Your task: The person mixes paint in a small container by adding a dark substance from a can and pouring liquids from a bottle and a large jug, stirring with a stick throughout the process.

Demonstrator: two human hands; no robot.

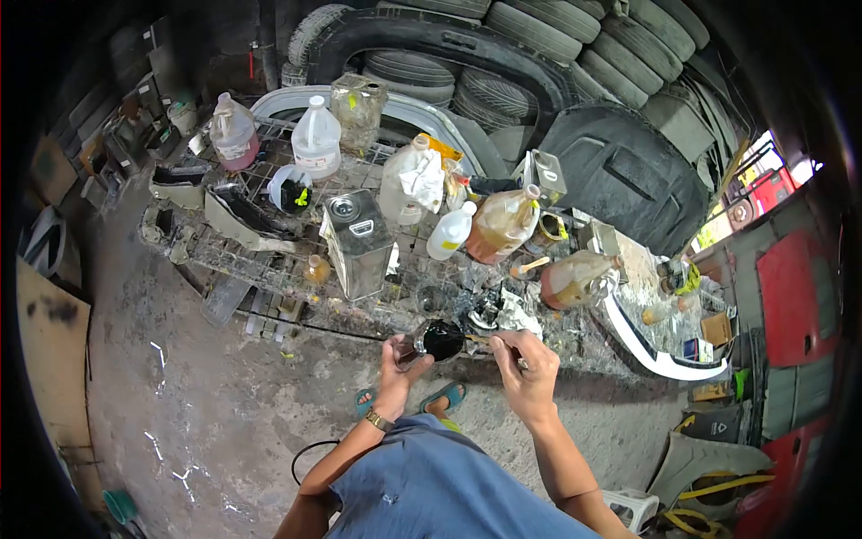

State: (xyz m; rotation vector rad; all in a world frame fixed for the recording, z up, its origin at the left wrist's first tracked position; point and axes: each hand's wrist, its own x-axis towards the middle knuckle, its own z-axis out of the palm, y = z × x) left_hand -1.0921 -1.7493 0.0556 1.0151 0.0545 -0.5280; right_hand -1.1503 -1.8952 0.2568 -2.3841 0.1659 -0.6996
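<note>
My left hand (395,373) is wrapped around the side of a small clear cup (419,341) of glossy black liquid (443,340) that looks like paint. A thin stick (475,338) is pinched between the thumb and fingers of my right hand (526,364). Its far end reaches over the cup's rim to the black liquid; the tip cannot be made out. Both hands are in front of the bench's near edge. Just beyond the cup, crumpled white paper (518,314) and dark, paint-smeared plastic lie on the bench.
On the stained workbench (296,260) stand a metal can (359,247), white jugs (316,139), and bottles of brownish liquid (503,226). A white curved trim piece (664,364) lies at the right end. Stacked tires (534,31) and a black panel (620,175) are behind.
</note>
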